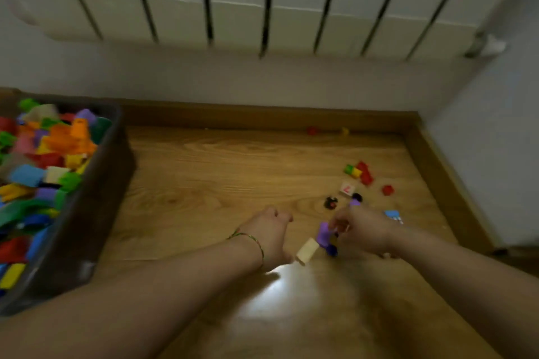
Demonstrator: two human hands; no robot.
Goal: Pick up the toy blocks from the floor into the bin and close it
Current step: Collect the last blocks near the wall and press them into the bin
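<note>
While both hands reached low over the floor [204, 172], the right hand [364, 230] pinched a purple block [323, 234]. The left hand [271, 236] was curled just beside a cream block [307, 251]; grip not discernible. Judged best: gather several blocks per trip, then carry them left to the lidless bin [96, 198]. Farther right lay a red-green-yellow cluster [357, 172]. A red stray [312, 130] sat at the far skirting.
</note>
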